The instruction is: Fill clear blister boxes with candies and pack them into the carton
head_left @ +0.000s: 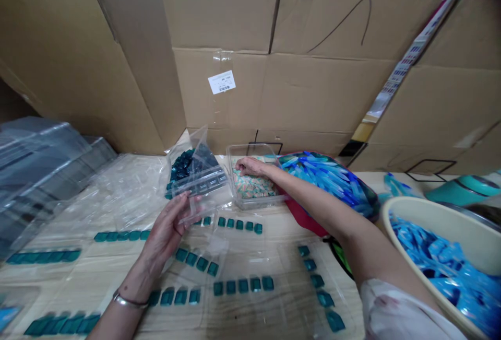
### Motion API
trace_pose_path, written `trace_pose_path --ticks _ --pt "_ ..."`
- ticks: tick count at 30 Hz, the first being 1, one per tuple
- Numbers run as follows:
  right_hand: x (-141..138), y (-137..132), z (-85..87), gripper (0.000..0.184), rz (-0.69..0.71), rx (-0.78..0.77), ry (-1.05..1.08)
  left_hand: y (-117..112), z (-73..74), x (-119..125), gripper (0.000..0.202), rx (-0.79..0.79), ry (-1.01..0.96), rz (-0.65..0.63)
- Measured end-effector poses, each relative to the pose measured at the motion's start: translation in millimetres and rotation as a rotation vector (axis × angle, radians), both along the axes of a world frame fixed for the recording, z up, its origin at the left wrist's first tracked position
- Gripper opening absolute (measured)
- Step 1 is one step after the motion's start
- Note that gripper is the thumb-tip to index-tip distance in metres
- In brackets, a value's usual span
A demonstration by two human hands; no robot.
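My left hand [166, 233] grips a clear plastic tray [201, 191] by its near edge and holds it tilted above the table. My right hand [250, 165] reaches into a clear plastic box [254, 201] full of small pale speckled pieces [254, 187], fingers curled down onto them. What, if anything, they pinch is hidden. Rows of small teal blocks [238, 223] in clear trays lie on the wooden table [270, 256] below both hands. A clear bag of dark teal blocks [180, 165] sits just behind the held tray.
Stacked clear trays [35, 173] stand at the left. Loose clear trays [129, 188] lie beside them. A red-rimmed basin of blue packets [329, 178] and a cream bowl [395, 220] of blue packets sit at the right. Cardboard boxes [305, 94] wall off the back.
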State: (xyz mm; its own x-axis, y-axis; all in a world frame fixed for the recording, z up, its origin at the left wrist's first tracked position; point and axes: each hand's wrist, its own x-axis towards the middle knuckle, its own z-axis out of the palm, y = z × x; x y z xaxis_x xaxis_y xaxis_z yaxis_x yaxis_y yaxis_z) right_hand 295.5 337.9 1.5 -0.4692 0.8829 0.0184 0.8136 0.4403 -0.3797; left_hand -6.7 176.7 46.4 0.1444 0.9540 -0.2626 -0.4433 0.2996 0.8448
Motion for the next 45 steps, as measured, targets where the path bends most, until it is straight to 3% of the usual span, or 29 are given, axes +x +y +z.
trace_pose_path --ticks 7,19,33,45 --pt "3.5 7.5 -4.8 0.015 0.184 0.122 -0.110 1.7 -1.4 0.0 0.022 0.000 -0.001 -0.011" --pt "-0.3 -10.5 9.7 0.007 0.072 0.146 -0.158 0.6 -0.3 -2.3 0.023 0.007 -0.012 -0.022" --pt "4.1 -5.0 2.3 0.022 0.135 0.076 -0.055 0.1 1.1 -2.6 0.022 -0.001 -0.005 -0.031" --pt "2.5 -11.7 10.9 0.012 0.202 0.127 -0.089 -0.6 4.8 -1.4 0.021 -0.017 -0.009 -0.017"
